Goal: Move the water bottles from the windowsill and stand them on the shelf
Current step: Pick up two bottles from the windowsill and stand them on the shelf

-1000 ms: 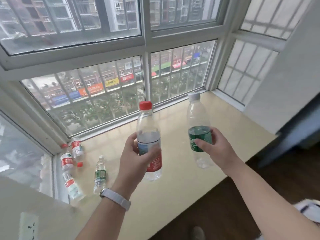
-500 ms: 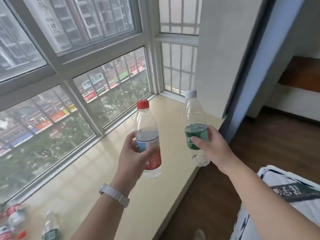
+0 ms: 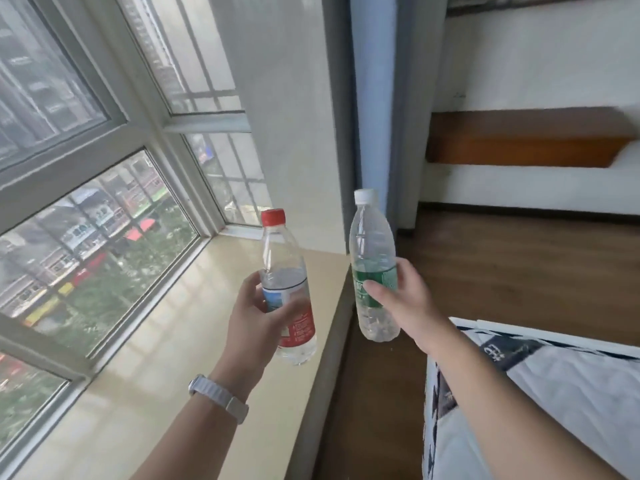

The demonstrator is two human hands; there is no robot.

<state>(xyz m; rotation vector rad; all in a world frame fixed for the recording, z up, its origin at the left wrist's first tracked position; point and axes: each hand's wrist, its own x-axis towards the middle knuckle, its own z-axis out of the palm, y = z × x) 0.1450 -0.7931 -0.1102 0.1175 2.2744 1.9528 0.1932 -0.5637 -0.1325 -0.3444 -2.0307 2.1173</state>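
Both arms reach forward, left hand (image 3: 254, 320) and right hand (image 3: 407, 303) each with fingers curled closed.

- The view turned right, away from the window.
- The bottles lying on the sill went out of sight.
- A brown shelf (image 3: 526, 150) came into view, far right.
- The bed (image 3: 571, 386) showed more.

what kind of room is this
Probably a bedroom in a high-rise flat: a mattress lies on the wood floor, and a wide bay window with a deep windowsill looks down on streets and shopfronts.
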